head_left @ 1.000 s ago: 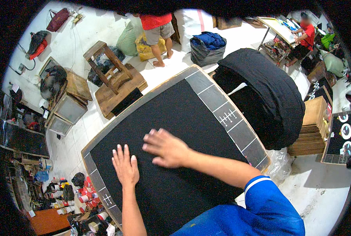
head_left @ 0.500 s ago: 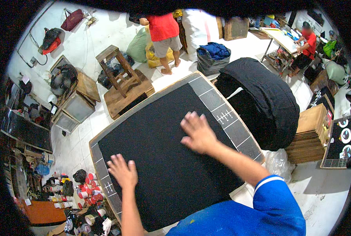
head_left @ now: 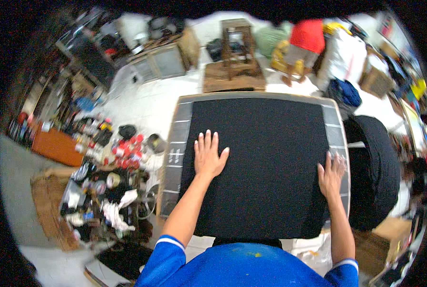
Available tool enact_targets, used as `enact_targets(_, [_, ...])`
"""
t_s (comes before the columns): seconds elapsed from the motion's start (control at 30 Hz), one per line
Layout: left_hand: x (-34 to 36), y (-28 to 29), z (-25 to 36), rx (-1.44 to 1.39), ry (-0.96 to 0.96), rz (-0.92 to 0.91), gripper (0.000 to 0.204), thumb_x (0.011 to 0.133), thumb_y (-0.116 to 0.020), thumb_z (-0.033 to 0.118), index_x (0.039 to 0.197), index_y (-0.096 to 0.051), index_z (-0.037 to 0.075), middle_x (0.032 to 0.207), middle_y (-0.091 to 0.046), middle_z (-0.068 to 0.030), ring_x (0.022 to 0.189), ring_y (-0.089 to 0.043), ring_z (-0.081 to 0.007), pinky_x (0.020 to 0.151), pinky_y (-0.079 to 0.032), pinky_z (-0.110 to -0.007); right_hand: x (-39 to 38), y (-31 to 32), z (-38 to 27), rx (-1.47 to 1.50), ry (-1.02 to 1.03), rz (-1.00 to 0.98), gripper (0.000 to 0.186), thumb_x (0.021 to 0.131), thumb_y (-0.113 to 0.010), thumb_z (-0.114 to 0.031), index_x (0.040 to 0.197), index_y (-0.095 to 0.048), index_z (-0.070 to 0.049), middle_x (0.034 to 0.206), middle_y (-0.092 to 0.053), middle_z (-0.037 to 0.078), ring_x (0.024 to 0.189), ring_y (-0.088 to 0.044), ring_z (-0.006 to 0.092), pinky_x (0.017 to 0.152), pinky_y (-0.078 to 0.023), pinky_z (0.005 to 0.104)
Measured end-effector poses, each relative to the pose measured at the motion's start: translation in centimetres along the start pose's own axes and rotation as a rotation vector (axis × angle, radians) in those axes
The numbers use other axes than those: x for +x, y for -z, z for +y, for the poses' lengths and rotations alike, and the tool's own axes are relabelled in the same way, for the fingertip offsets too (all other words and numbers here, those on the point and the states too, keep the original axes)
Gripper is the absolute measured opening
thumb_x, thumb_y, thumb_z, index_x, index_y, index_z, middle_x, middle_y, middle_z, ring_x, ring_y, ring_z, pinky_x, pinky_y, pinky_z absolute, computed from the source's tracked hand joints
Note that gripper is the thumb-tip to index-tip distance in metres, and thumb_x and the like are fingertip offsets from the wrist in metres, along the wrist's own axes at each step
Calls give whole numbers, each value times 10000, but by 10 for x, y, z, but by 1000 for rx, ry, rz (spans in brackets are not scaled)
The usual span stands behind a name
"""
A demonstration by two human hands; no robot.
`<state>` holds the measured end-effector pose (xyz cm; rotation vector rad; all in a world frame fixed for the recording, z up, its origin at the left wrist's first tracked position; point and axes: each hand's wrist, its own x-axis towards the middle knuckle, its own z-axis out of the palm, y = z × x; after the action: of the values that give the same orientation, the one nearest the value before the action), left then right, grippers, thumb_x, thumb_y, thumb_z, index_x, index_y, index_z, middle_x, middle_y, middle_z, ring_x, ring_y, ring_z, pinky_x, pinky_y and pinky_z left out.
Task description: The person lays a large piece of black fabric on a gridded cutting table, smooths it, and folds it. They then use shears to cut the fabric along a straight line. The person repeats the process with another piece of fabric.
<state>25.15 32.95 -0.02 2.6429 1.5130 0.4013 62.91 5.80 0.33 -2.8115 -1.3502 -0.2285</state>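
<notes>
Hands flat, fingers spread, gripping nothing | left hand (head_left: 208, 158), right hand (head_left: 331, 175) pressed on black fabric (head_left: 263, 162) | grey table (head_left: 175, 158)

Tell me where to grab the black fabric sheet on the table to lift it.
Probably best at the right edge of the black fabric sheet, where the right hand already rests at its border over the grey table margin. The sheet lies flat and spread out, so only its edges offer something to pinch. Come in from the right side. The left hand lies palm-down mid-sheet, with nothing to grip there.
</notes>
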Motion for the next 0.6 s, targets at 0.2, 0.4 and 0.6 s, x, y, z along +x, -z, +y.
enact_targets(0.2, [-20,-16,50,-114,-280,-75,875,1071,-511,637,1710,-372,56,1806,-286,-200,1672,-221,-452,1368,-160,-591,-90,8,-85,189,390,-113,786,1074,-590,-518,1713,-394,-104,1821,-218,243,1691,-170,453,1352,-90,654])
enact_targets(0.4, [41,-29,-24,-63,-70,-12,876,1093,-498,596,1707,-340,-9,1806,-275,-230,1681,-232,-417,1377,-173,-534,-82,27,-85,242,524,-200,729,1068,-615,-461,1695,-434,-137,1817,-245,219,1689,-167,452,1357,-82,647])
enact_targets(0.6, [85,-13,-94,35,343,-4,884,1088,-494,591,1704,-335,-22,1802,-289,-221,1687,-194,-426,1373,-109,-595,-78,24,-79,225,549,-207,733,1035,-656,-446,1671,-472,-131,1816,-254,211,1691,-168,449,1361,-88,640])
